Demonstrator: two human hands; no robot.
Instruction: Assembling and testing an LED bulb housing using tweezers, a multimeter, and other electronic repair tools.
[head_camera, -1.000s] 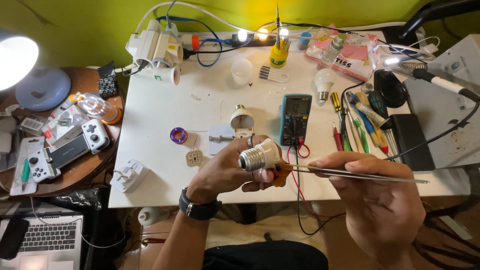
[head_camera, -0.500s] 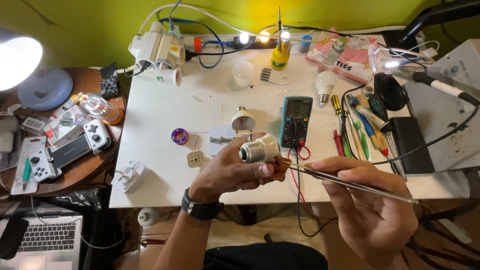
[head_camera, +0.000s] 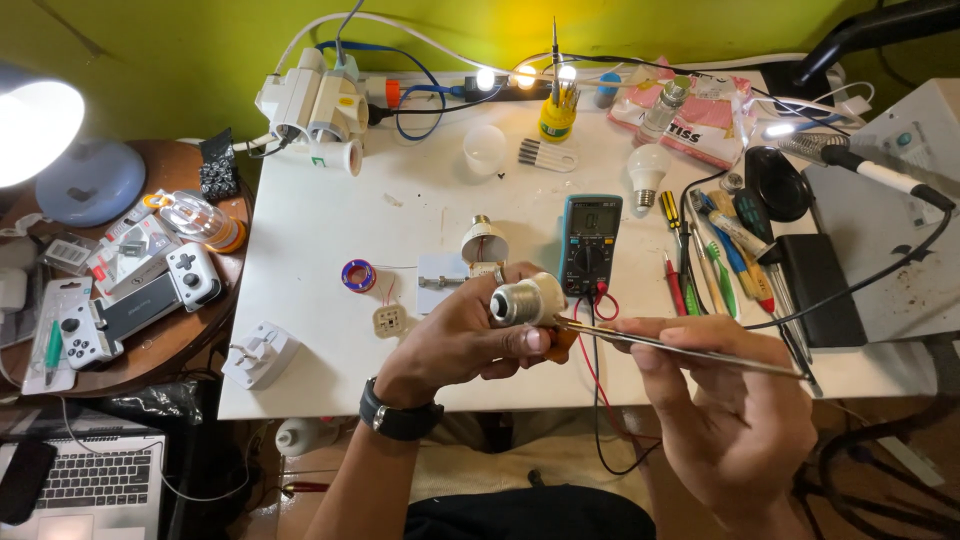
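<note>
From my head camera, my left hand (head_camera: 460, 340) is curling its fingers shut around the bulb base (head_camera: 525, 300), holding it above the near edge of the white table (head_camera: 320, 240) with the metal screw end facing me. My right hand (head_camera: 730, 400) is pinching long metal tweezers (head_camera: 680, 345), palm turned up, their tip touching the base just below the multimeter (head_camera: 590, 243)
</note>
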